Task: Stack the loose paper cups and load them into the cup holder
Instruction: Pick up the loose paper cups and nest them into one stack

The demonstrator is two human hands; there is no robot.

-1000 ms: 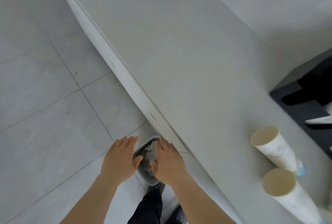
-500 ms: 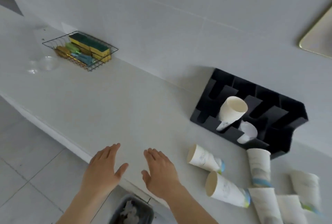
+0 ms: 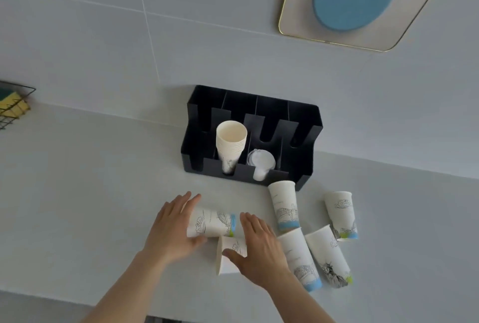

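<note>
Paper cups (image 3: 283, 206) loose beside the cup holder (image 3: 303, 125)

White, line-drawn, blue or green at the base, they lie on the counter (image 3: 90, 193). Left hand (image 3: 171, 229) clasps one sideways cup (image 3: 212, 222) at its mouth end; right hand (image 3: 259, 247) lies straight-fingered on a second cup (image 3: 234, 243).

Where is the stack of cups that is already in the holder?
In the head view, the cup stack leans in the black holder against the wall, just left of the white lids.

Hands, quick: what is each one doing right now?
Left hand: grips the side-lying paper cup between thumb and fingers.
Right hand: open, fingers straight, resting on the nearer paper cup.
</note>
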